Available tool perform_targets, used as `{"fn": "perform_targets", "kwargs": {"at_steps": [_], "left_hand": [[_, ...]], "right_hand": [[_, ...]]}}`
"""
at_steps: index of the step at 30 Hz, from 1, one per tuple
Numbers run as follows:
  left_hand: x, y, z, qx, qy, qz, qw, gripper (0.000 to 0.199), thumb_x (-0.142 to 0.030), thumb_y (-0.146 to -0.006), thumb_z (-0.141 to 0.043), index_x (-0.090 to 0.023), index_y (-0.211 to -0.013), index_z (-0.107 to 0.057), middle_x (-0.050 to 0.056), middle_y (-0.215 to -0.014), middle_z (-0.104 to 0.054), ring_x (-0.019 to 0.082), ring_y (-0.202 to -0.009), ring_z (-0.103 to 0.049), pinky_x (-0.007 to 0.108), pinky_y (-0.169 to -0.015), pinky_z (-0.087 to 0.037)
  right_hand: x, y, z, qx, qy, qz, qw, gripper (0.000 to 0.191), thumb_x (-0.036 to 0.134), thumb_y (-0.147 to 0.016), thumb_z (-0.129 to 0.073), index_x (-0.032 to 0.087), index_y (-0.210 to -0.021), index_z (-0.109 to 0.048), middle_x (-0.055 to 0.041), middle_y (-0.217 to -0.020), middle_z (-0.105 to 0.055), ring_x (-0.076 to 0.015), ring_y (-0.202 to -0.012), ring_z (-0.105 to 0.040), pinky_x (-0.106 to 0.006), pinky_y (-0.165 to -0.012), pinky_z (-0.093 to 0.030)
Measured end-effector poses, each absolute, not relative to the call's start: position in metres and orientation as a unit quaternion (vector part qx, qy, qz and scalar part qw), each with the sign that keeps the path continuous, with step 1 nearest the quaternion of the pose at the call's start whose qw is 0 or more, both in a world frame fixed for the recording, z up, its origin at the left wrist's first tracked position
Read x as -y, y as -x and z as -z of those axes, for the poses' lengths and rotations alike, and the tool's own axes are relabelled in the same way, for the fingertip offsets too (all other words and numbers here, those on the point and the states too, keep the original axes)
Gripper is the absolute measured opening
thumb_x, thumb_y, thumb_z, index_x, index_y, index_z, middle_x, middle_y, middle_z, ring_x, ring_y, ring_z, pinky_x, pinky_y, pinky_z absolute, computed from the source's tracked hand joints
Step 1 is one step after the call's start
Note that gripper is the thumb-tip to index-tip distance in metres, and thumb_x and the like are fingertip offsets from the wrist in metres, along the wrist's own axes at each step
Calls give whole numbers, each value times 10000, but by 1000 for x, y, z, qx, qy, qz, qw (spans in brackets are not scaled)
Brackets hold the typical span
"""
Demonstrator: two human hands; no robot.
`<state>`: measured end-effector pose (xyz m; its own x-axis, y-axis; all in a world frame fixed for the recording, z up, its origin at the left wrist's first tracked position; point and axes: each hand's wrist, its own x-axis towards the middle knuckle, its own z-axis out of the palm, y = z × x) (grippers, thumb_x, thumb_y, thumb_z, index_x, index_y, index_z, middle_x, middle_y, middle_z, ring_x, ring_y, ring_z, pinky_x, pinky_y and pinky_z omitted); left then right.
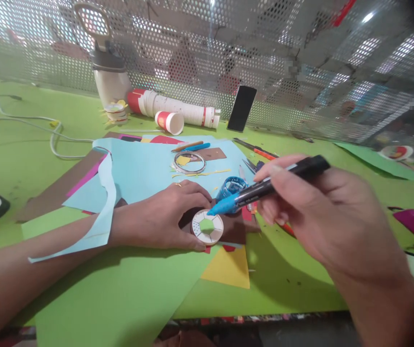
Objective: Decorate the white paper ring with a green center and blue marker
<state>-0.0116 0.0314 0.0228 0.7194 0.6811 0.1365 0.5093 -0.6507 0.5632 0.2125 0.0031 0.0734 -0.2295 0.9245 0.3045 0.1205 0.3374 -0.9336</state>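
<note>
The right hand (300, 202) grips a blue paint marker (253, 193), its tip at the white ring-shaped disc (207, 227) (green shows through its centre). The left hand (170, 217) pinches that disc's edge. Just beyond the hands lies a silvery ring (190, 163); farther off, stacked paper cups (178, 108).

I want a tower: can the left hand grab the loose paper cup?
Probably not now: the left hand holds the white round piece, though only low things lie between it and the paper cup.
</note>
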Motion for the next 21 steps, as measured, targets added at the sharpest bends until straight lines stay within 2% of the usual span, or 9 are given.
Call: {"fn": "perform_targets", "kwargs": {"at_steps": [5, 10, 13, 21], "left_hand": [[-32, 11, -23, -333, -893, -174, 248, 450, -402, -710, -812, -188, -1076, -657, 76, -1163, -618, 249, -1084, -579, 358, -951, -458], [-31, 10, -22, -337, -894, -171, 239, 455, -410, -722, -799, -189, -1094, -655, 86, -1174, -615, 261, -1095, -574, 379, -953, -456], [-31, 10, -22, -339, -893, -174, 239, 460, -409, -734, -793, -189, -1111, -649, 87, -1161, -624, 252, -1081, -582, 369, -955, -454], [-31, 10, -23, -340, -894, -168, 239, 513, -414, -715, -813, -172, -1136, -650, 95, -1171, -620, 259, -1091, -580, 380, -966, -455]], "right_hand": [[-3, -204, -65, 691, 408, -418, 427, 140, 307, -930, -628, 221, -821, -641, 52, -598, -583, -80, -554, -544, -169, -517, -469], [-4, -200, -62, 721, 429, -362, 406, 108, 257, -915, -639, 201, -823, -647, 54, -617, -596, -67, -526, -529, -158, -519, -472], [-3, -199, -61, 731, 421, -372, 388, 108, 254, -918, -635, 201, -825, -651, 59, -599, -593, -61, -513, -530, -142, -510, -475], [-3, -198, -61, 725, 416, -386, 389, 105, 237, -921, -638, 209, -822, -657, 78, -596, -606, -29, -518, -556, -80, -523, -481]]}}
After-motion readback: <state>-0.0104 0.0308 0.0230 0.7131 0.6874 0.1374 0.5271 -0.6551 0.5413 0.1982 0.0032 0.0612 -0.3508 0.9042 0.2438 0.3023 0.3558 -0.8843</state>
